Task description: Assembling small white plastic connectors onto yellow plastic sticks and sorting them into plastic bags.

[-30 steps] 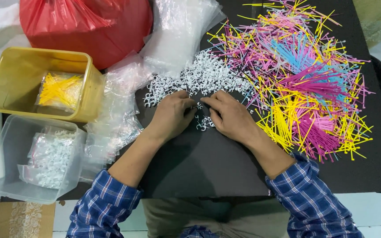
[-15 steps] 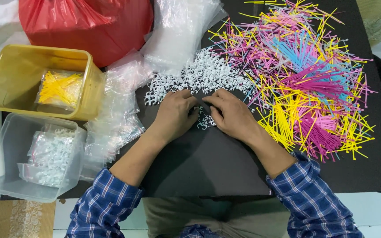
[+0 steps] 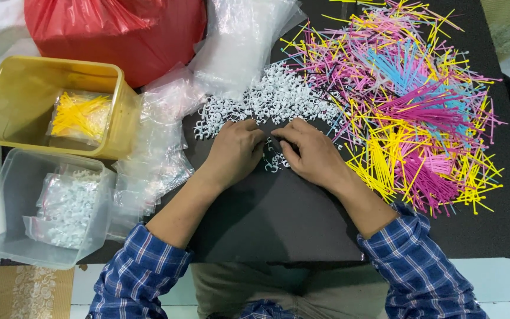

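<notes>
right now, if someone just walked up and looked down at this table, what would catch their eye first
Most likely the big heap of coloured cable ties, pink, yellow and blue, spread over the right of the black mat. Next, the red plastic bag at the top left, above a yellow bin. In the middle, the left hand and right hand rest side by side at the near edge of a pile of small white clips.

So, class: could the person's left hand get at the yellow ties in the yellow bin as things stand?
Probably yes: the left hand is nearest, the yellow bin is open-topped, and only loose clear bags lie between.
</notes>
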